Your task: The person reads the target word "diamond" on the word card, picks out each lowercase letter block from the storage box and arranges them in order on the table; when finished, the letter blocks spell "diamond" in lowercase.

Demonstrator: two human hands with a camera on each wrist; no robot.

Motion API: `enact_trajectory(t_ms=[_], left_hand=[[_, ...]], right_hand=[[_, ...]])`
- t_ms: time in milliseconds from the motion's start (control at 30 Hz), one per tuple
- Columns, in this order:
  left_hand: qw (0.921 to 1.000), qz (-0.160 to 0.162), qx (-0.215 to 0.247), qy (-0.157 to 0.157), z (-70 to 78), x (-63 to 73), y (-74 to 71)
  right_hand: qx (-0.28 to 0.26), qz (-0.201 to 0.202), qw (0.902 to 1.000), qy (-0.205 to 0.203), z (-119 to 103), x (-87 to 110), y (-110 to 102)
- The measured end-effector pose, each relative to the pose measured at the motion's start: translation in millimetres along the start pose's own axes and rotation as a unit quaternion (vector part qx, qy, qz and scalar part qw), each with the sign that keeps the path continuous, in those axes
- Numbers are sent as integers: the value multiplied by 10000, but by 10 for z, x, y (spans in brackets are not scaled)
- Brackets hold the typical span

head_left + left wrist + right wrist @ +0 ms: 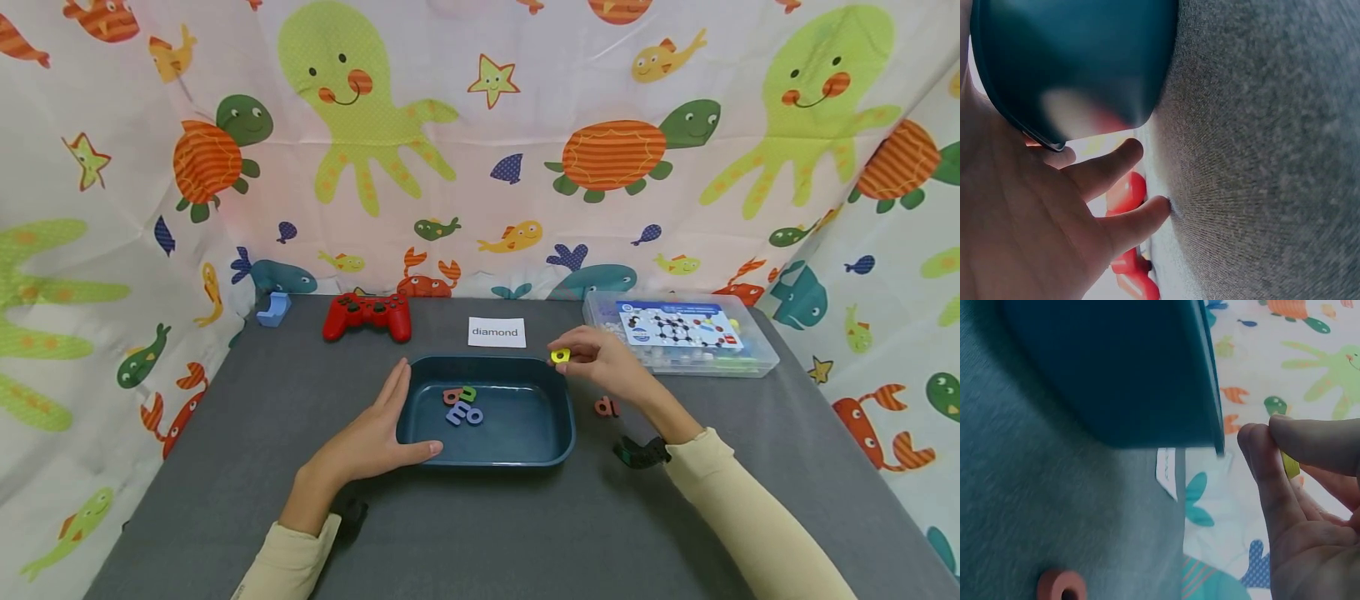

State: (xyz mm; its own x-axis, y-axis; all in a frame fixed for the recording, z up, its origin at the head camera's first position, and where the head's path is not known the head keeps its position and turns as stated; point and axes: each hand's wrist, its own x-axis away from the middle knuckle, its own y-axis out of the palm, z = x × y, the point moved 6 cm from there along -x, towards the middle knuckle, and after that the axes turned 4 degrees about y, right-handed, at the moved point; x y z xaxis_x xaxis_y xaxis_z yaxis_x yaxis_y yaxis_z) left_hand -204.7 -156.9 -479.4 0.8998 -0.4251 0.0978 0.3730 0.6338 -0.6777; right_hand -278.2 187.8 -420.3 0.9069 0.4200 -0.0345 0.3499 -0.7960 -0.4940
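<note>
A dark blue tray [487, 454] lies on the grey table with several letter pieces inside: a red one [452, 397], a green one [468, 393], a purple m [458, 413] and a purple o [475, 416]. My left hand [375, 429] rests along the tray's left side, fingers straight and thumb by the near rim. Near the tray's far right corner, my right hand [600, 358] pinches a yellow letter piece [560, 356] between thumb and fingers; the right wrist view shows the yellow edge [1290, 465] between them. Red letter pieces [606, 407] lie right of the tray, below that hand.
Behind the tray stands a white card [497, 332] reading "diamond". A red game controller [367, 317] and a light blue block [274, 309] are at the back left. A clear plastic case [720, 360] with a printed label sits at the back right, before a patterned cloth [480, 183].
</note>
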Motion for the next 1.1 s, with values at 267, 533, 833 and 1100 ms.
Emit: enact_trajectory(t_ms=[267,533,833,1100], left_hand=[[10000,-9,53,-48,-3,5,3],[10000,-6,70,-21,-15,-6,-2],[9999,-43,85,-32,5,-1,-5],[9999,-57,75,-75,11,0,-17]], right_hand=[[86,122,9995,292,112,173,-86],[373,396,9978,388,220,312,-185],[1098,524,9923,-246,287,446,-279],[1795,828,9798,-301,361,579,-363]])
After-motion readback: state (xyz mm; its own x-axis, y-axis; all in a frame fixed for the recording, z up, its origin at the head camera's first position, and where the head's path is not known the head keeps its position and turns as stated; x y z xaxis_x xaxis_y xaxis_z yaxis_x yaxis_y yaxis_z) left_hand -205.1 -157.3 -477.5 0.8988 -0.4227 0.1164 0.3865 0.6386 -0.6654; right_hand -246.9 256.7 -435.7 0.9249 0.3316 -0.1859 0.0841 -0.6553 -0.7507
